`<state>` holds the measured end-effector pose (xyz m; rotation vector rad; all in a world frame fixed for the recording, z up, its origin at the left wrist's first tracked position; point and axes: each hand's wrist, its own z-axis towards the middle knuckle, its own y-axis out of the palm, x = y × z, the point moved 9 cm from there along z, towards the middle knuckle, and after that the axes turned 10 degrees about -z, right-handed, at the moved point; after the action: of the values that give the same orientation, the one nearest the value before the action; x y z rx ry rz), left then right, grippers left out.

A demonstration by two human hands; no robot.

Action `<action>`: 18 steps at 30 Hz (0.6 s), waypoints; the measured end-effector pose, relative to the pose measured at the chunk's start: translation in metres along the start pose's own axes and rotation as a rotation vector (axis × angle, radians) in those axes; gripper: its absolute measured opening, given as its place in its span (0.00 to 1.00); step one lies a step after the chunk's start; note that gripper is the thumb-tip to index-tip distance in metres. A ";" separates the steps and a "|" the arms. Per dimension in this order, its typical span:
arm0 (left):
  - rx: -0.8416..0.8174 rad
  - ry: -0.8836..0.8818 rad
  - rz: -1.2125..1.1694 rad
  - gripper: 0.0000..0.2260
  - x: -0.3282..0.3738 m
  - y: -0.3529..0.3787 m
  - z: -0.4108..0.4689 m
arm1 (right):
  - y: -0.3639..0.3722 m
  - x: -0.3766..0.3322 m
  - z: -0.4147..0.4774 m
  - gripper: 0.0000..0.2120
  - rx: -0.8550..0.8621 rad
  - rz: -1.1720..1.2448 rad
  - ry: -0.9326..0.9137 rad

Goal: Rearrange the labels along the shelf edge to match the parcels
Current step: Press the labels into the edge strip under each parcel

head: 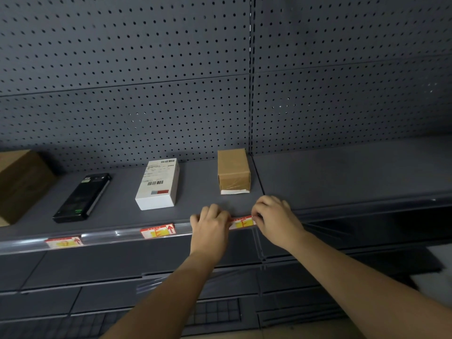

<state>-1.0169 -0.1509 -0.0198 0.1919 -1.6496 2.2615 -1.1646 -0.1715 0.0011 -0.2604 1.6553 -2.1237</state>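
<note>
the grey shelf (318, 177) carries four parcels in a row: a large brown carton (22, 184), a black flat box (82, 198), a white box (157, 185) and a small brown box (233, 171). along its front runs a clear label rail (117, 234) holding three labels. the rightmost label (242, 222) lies lengthwise in the rail, just below the small brown box, between both hands. the left hand (210, 227) pinches its left end and the right hand (276, 220) its right end, fingers closed narrow on it.

Two bare hands, left (210, 226) and right (276, 220); forearms uncovered, with no visible sleeves, gloves, rings or watch.
</note>
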 end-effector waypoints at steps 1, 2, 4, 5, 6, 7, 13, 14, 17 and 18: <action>-0.008 0.006 0.006 0.08 0.000 0.001 0.001 | 0.000 -0.001 0.001 0.06 -0.008 -0.006 -0.008; -0.012 0.013 0.011 0.08 0.000 0.001 0.002 | 0.000 -0.001 0.002 0.06 -0.015 -0.009 -0.013; -0.020 0.026 0.019 0.08 0.001 0.002 0.004 | 0.000 -0.001 0.003 0.06 -0.020 -0.013 -0.014; -0.023 0.035 0.021 0.08 0.001 0.002 0.005 | 0.000 0.000 0.003 0.06 -0.020 -0.017 -0.016; -0.027 0.047 0.023 0.08 0.002 0.002 0.006 | 0.000 0.000 0.003 0.06 -0.019 -0.021 -0.020; -0.035 0.062 0.026 0.08 0.003 0.003 0.006 | 0.000 -0.001 0.003 0.06 -0.022 -0.026 -0.026; -0.098 0.203 0.052 0.12 0.011 0.008 0.008 | 0.009 -0.007 0.004 0.08 -0.043 -0.111 -0.074; -0.105 0.214 0.049 0.12 0.010 0.008 0.008 | 0.012 -0.008 0.003 0.08 -0.040 -0.119 -0.082; -0.111 0.228 0.027 0.11 0.008 0.010 0.008 | 0.016 -0.009 0.003 0.08 -0.024 -0.126 -0.103; -0.108 0.228 0.014 0.11 0.008 0.010 0.008 | 0.016 -0.008 0.003 0.07 -0.017 -0.125 -0.110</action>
<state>-1.0290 -0.1598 -0.0240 -0.1003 -1.6488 2.1081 -1.1528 -0.1732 -0.0121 -0.4887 1.6329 -2.1448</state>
